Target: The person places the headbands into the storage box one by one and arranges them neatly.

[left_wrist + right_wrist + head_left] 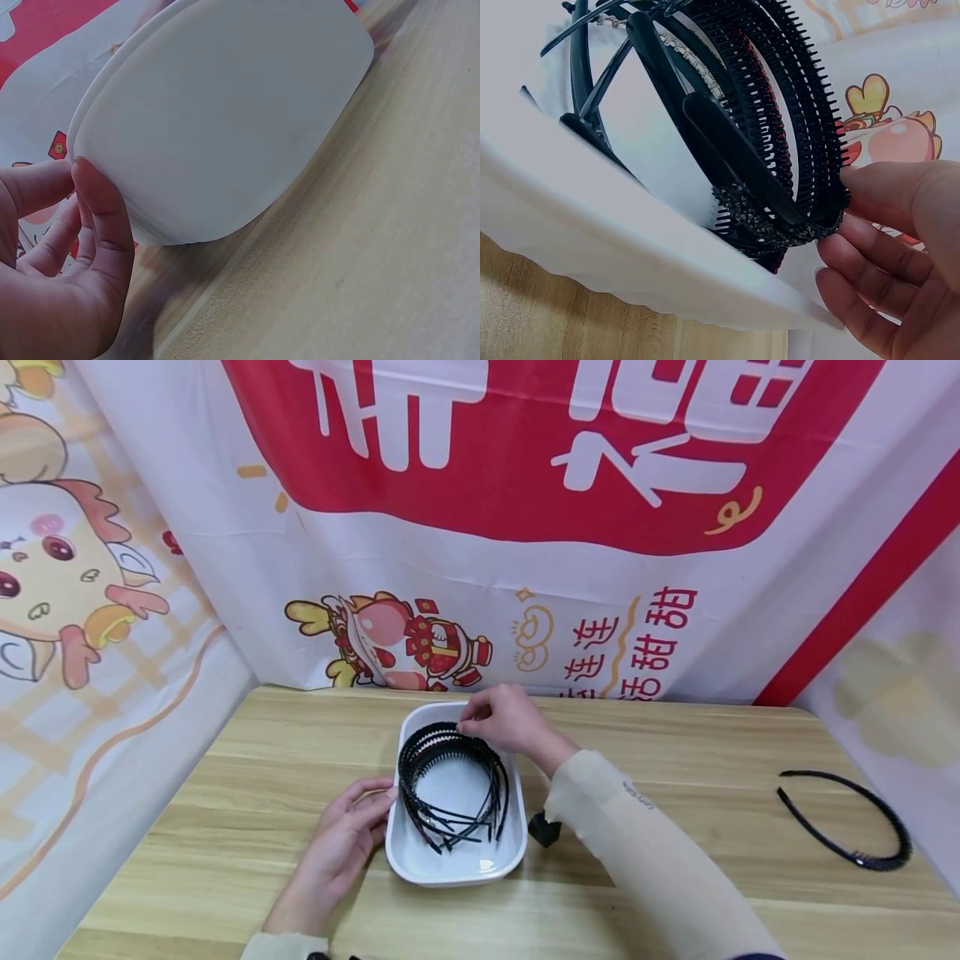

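Note:
A white oblong box [450, 870] stands on the wooden table and holds several black headbands [435, 737], nested together, some with comb teeth. My left hand [347, 837] pinches the box's left rim, with the thumb [101, 187] against its outer wall in the left wrist view. At the far end of the box, my right hand [508, 720] holds a headband between thumb and fingers. Up close in the right wrist view, a headband set with dark stones [757, 217] lies right at those fingertips. Other bands in the pile show silver and red trim.
One separate black headband [892, 862] lies on the table [675, 752] at the far right. A small black block [543, 829] shows beside the box, under the right wrist. A printed cloth [495, 577] hangs behind the table's back edge.

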A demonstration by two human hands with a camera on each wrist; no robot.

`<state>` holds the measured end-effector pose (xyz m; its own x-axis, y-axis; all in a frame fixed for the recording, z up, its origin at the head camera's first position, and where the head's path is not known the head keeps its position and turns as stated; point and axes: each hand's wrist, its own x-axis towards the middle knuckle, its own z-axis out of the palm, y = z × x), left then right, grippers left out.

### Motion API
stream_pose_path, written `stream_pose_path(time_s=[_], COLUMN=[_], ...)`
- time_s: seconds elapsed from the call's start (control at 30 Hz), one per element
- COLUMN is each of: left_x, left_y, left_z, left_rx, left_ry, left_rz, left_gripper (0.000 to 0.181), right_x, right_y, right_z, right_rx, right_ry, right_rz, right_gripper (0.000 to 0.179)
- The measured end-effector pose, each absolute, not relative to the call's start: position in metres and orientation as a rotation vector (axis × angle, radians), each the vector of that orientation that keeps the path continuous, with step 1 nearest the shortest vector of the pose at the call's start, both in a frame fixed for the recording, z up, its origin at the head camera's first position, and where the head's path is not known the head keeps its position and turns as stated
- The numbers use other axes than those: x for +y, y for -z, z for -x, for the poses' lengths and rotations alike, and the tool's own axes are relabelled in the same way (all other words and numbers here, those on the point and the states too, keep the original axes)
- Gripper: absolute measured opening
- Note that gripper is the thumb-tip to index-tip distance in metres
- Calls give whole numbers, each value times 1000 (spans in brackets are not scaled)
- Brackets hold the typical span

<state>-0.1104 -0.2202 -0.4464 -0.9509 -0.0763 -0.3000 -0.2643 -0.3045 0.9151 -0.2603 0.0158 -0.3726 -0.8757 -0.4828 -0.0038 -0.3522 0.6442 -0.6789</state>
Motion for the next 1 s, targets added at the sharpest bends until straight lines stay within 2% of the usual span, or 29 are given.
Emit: stream_pose_path(time_s=[1.0], left_x=[-219], left_y=[445], left_z=[110], left_rx=[1766], left_ry=[-2414], left_rz=[447], left_gripper=[16], right_x=[24], right_y=[376], right_z=[259], right_rx=[2664], right_ry=[1141], right_rz=[698], right_gripper=[12])
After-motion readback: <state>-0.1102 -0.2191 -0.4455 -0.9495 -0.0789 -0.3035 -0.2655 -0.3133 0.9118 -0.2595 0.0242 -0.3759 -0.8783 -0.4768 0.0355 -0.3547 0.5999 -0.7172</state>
